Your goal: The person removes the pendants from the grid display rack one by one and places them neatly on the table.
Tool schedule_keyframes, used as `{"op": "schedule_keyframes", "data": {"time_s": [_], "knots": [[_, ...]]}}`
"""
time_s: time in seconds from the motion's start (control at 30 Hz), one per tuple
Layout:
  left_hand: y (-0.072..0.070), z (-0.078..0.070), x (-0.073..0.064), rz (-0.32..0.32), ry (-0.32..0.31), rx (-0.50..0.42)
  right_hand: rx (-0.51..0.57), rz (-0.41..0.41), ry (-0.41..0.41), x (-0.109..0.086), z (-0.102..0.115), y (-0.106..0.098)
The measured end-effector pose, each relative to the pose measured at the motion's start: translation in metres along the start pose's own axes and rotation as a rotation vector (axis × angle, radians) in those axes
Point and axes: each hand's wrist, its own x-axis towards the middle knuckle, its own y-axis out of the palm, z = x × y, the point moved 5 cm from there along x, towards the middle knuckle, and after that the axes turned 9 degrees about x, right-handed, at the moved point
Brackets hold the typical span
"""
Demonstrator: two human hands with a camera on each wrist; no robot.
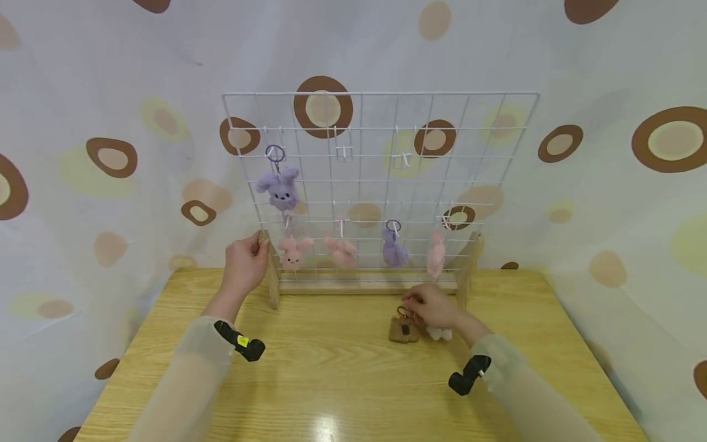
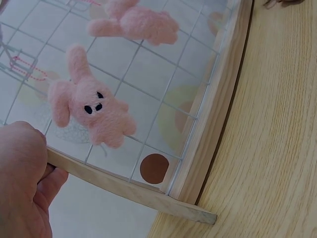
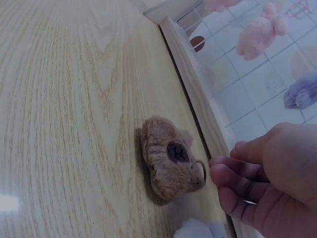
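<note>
My left hand [image 1: 245, 263] grips the top of the left wooden upright [image 1: 271, 273] of a white wire grid rack [image 1: 360, 184], thumb and fingers on either side of it. Low at the rack's right, my right hand [image 1: 433, 305] reaches down with bent fingers. Its fingertips [image 3: 221, 174] are right at the metal ring [image 3: 202, 171] of a brown plush keychain [image 3: 171, 158], which lies on the table with its dark nose up. Partly hidden beneath that hand is a white plush [image 1: 439, 333].
On the grid's hooks hang a purple plush keychain [image 1: 280, 189] at upper left and, lower down, a pink bunny [image 1: 293, 253], another pink plush [image 1: 342, 252], a purple one [image 1: 394, 248] and a pink one [image 1: 436, 255]. Two upper hooks [image 1: 344, 152] hold nothing. A patterned sheet stands behind.
</note>
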Motion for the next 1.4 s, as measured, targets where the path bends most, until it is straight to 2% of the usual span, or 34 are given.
{"op": "schedule_keyframes", "data": {"time_s": [0.3, 0.47, 0.6, 0.8, 0.97, 1.2, 1.4], "knots": [[-0.006, 0.001, 0.004, -0.048, 0.049, 0.037, 0.101, 0.054, -0.040, -0.013, 0.034, -0.005], [-0.006, 0.002, 0.004, -0.008, 0.002, 0.000, 0.118, 0.082, -0.087, -0.022, 0.062, -0.009], [-0.005, -0.001, 0.004, 0.009, -0.001, -0.031, 0.122, 0.099, -0.135, -0.024, 0.086, -0.011], [-0.005, -0.003, 0.004, -0.013, 0.029, 0.013, 0.131, 0.110, -0.179, -0.016, 0.121, -0.011], [-0.005, -0.005, 0.006, -0.006, 0.038, 0.023, 0.151, 0.081, -0.186, -0.008, 0.142, -0.016], [-0.004, -0.006, 0.005, 0.022, 0.018, -0.018, 0.137, 0.062, -0.214, 0.003, 0.169, -0.025], [-0.006, -0.004, 0.004, 0.029, -0.010, -0.006, 0.107, 0.041, -0.232, 0.012, 0.190, -0.034]]}}
